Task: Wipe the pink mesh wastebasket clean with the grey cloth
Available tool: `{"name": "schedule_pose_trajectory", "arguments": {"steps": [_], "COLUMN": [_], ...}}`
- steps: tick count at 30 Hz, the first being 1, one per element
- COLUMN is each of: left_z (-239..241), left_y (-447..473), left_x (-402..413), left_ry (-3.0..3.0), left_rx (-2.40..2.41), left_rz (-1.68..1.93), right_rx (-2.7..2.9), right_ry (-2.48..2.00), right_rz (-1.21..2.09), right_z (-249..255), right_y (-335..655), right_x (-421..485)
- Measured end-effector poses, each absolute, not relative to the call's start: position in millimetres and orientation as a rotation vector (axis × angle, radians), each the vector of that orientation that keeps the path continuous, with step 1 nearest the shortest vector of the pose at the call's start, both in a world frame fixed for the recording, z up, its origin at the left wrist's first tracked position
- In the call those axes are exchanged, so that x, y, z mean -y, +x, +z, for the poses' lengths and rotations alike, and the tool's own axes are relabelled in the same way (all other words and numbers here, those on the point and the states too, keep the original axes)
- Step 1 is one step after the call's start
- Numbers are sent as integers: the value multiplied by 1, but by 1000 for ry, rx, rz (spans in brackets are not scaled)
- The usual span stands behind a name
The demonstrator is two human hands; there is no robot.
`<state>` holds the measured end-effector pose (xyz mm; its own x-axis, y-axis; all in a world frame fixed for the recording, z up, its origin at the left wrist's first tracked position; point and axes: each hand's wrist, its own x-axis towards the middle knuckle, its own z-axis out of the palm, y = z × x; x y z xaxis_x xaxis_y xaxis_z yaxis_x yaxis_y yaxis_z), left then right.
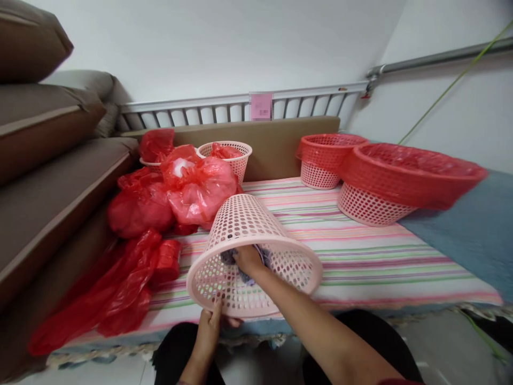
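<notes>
A pink perforated plastic basket (244, 224) lies tipped on its side on the striped bed cover, its mouth facing me. My left hand (211, 322) grips the lower rim of the basket, thumb inside. My right hand (246, 259) reaches into the basket and is closed on a greyish-purple cloth (229, 258) pressed against the inner wall. Part of the cloth is hidden behind the hand.
Red plastic bags (188, 187) are heaped at the left, with a roll of red bags (168, 261) and loose ones trailing to the bed edge. A basket (232, 155) stands behind them. Two bag-lined baskets (401, 174) sit at the right. Brown cushions (48, 176) rise on the left.
</notes>
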<state>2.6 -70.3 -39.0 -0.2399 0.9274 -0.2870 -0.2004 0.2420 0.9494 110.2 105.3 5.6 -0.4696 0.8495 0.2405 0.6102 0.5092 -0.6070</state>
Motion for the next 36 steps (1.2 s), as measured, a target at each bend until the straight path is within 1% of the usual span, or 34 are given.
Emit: {"name": "schedule_pose_trajectory", "arguments": {"steps": [7, 11, 17, 22, 30, 36], "left_z": [-46, -42, -33, -36, -48, -58], "left_y": [-1, 0, -1, -2, -9, -1], "left_x": [70, 69, 69, 67, 62, 62], "left_ry": [691, 693, 775, 790, 723, 618], "left_rx": [-1374, -1379, -1416, -1455, -1429, -1369], "left_rz": [1265, 1287, 1365, 1392, 1331, 1264], "right_rx": [2460, 2517, 2585, 2588, 2538, 2418], "right_ry": [-1005, -950, -907, -913, -1068, -1239], "right_rz": [594, 534, 534, 554, 484, 419], "right_z": [5, 5, 5, 5, 4, 12], "right_y": [139, 150, 154, 157, 149, 132], "right_x": [-26, -4, -1, 4, 5, -33]}}
